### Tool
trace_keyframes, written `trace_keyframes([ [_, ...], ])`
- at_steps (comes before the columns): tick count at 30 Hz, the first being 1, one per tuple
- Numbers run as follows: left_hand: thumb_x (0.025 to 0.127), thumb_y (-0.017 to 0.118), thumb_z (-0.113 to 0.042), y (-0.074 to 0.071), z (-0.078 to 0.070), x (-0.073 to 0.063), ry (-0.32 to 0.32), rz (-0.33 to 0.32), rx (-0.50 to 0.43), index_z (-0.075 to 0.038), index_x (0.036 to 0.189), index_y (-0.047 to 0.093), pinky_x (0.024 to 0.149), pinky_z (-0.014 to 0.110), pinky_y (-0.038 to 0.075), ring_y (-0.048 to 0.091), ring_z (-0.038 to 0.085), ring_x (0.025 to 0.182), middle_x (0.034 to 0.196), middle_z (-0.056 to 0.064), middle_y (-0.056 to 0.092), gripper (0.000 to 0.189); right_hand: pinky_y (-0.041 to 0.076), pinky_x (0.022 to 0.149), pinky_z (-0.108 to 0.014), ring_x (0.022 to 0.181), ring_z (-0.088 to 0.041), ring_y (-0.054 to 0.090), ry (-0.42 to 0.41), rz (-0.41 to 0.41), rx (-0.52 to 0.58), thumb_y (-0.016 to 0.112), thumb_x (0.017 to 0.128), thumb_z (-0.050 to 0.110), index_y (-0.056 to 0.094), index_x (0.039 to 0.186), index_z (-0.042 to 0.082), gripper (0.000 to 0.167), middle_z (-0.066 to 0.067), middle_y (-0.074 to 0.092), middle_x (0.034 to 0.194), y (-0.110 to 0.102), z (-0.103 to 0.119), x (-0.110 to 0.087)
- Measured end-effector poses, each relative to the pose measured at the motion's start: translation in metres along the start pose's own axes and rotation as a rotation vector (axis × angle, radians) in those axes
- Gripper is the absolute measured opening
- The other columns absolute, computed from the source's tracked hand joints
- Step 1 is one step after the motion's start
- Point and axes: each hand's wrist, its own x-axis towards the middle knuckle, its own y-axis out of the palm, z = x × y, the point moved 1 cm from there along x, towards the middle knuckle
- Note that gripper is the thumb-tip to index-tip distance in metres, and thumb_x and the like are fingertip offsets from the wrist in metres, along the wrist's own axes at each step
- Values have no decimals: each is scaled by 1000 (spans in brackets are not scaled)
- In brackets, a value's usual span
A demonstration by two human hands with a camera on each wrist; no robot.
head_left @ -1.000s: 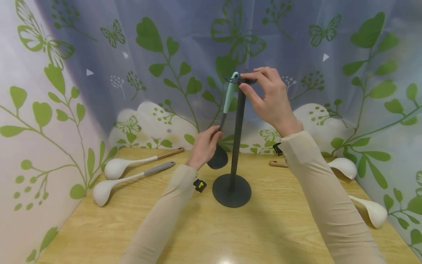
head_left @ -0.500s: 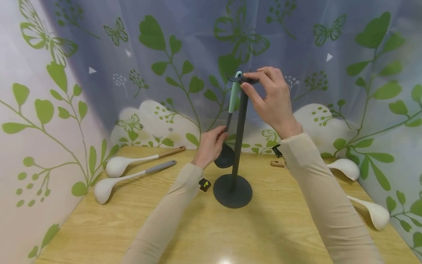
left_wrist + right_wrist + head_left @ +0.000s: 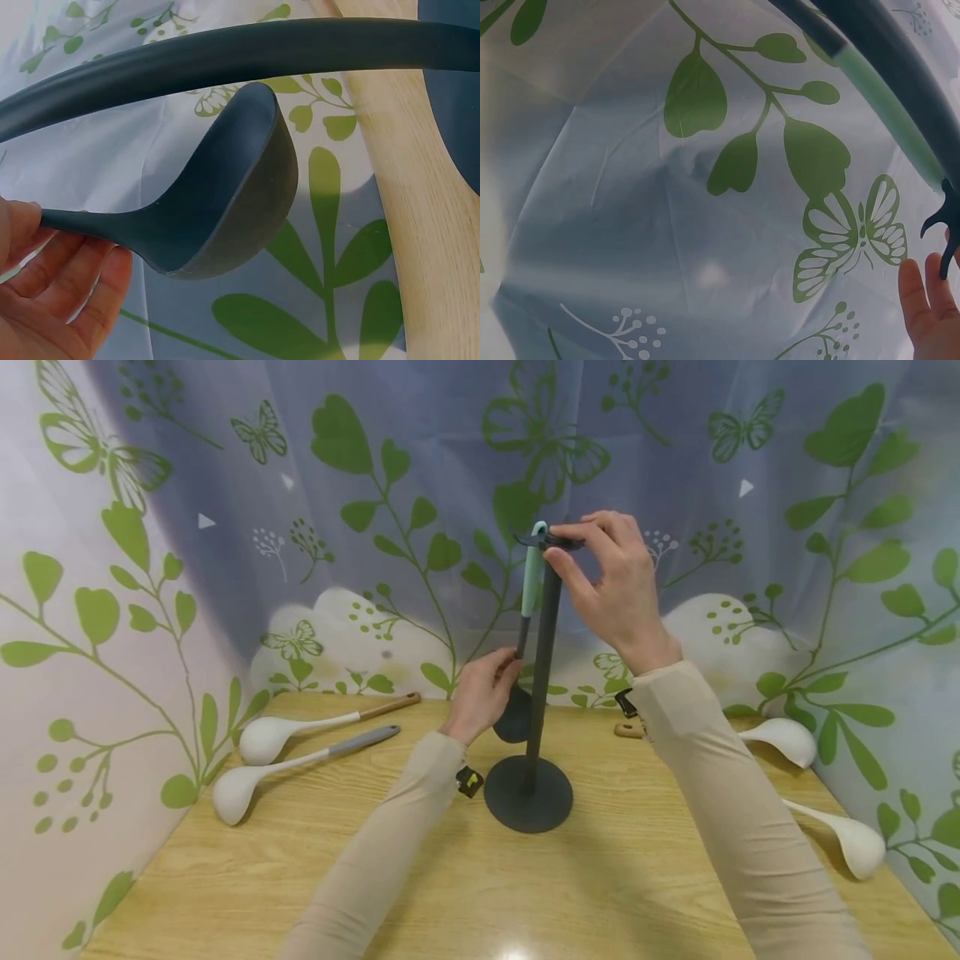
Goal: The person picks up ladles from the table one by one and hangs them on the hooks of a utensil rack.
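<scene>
A dark ladle [image 3: 512,717] with a mint-green handle hangs near upright, the handle's looped end at a hook on top of a dark stand [image 3: 546,652]. My left hand [image 3: 480,697] pinches the ladle's dark shaft just above the bowl. In the left wrist view, the ladle bowl [image 3: 232,195] appears beside the stand's pole [image 3: 300,56]. At the stand's top, my right hand [image 3: 618,589] pinches the ring of hooks [image 3: 562,542] between thumb and fingers. The right wrist view shows the hooks [image 3: 949,217] at the fingertips, partly cut off.
Two white ladles lie on the left of the wooden table [image 3: 450,893], one with a brown handle [image 3: 386,707], one with a grey handle [image 3: 363,742]. Two more white ladles [image 3: 783,743] lie on the right, partly behind the right arm. A patterned curtain [image 3: 420,435] surrounds the table.
My left hand and the ladle's bowl have moved right, closer to the pole, and the ladle hangs more upright. My right hand stays on the hooks.
</scene>
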Motion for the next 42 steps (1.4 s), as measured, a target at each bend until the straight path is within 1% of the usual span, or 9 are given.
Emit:
trace_keyframes([
  [4,104,50,-21,1,0,-1,-10,7,-1,-4,124,65,79,35,57,70,22,91,103,9,72,30,42,100,-45,115,-32,53,-18,4,-19,66,94,29,71,115,5,33,-16,62,106,0,0,0],
  [6,104,49,-21,2,0,-1,-22,15,3,-5,126,64,80,35,57,70,21,91,104,9,72,31,42,101,-45,115,-33,53,-26,6,-28,65,94,30,71,116,5,34,-17,61,105,0,0,-1],
  [12,105,49,-22,2,2,-2,-25,19,-15,-6,126,64,83,34,57,70,22,95,107,9,71,31,42,101,-46,116,-34,52,-39,13,-40,61,96,34,70,117,4,38,-17,61,105,0,0,-1],
  [23,105,49,-25,-6,6,-8,-4,16,-29,-7,125,66,86,35,57,69,22,100,115,10,70,32,42,102,-47,120,-34,53,-27,12,-34,63,95,30,70,116,4,34,-18,62,108,0,0,-2],
  [27,104,49,-27,-9,12,-14,-8,33,-18,-8,125,66,85,37,57,69,22,98,115,8,71,33,43,99,-46,117,-33,54,-21,8,-36,64,94,31,70,115,4,35,-17,62,107,0,0,-2],
  [32,105,48,-30,-11,23,-25,-43,55,39,-9,124,66,82,37,56,69,19,93,109,6,72,34,42,86,-44,103,-33,53,-13,-17,-23,69,91,28,72,113,6,31,-16,60,100,1,0,-1],
  [34,105,48,-30,-13,26,-29,-62,57,43,-10,125,66,82,37,56,69,19,93,108,6,72,33,41,84,-43,101,-33,52,-16,-20,-27,70,91,28,73,112,7,30,-16,60,99,1,-1,-1],
  [38,105,48,-30,-17,32,-36,-86,62,30,-10,126,65,85,36,56,68,19,97,111,7,71,34,43,86,-44,103,-33,53,-40,-11,-51,66,93,31,72,113,5,33,-17,60,101,0,-1,0],
  [42,105,47,-32,-24,37,-41,-98,61,36,-11,127,64,84,37,56,66,20,100,113,7,70,35,44,86,-43,105,-33,54,-52,-15,-40,66,93,29,73,114,6,32,-17,61,103,0,-1,0],
])
